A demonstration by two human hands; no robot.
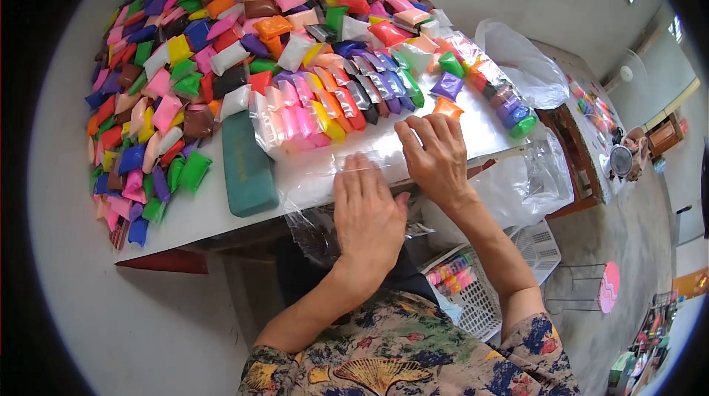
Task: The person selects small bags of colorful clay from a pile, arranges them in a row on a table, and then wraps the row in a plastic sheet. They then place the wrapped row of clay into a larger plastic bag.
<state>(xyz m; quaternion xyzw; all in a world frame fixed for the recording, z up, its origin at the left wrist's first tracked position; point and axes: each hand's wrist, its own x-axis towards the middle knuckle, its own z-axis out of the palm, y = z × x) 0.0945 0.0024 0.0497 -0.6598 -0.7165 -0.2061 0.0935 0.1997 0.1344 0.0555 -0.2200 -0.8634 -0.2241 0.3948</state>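
Looks like smoothing the film (314,190) at the table (173,227) edge is the step, left hand (365,211) flat on it, fingers together, right hand (437,156) curled nearby (can't tell if it's pinching anything), so next probably needs a light grip.

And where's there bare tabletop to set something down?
The white tabletop shows bare left of the green rectangular box, below the heaped multicoloured packets; a smaller patch separates the loose orange packet from the clear-wrapped row of packets at right. Crowded: under the heap, and around the left hand and clear plastic film.
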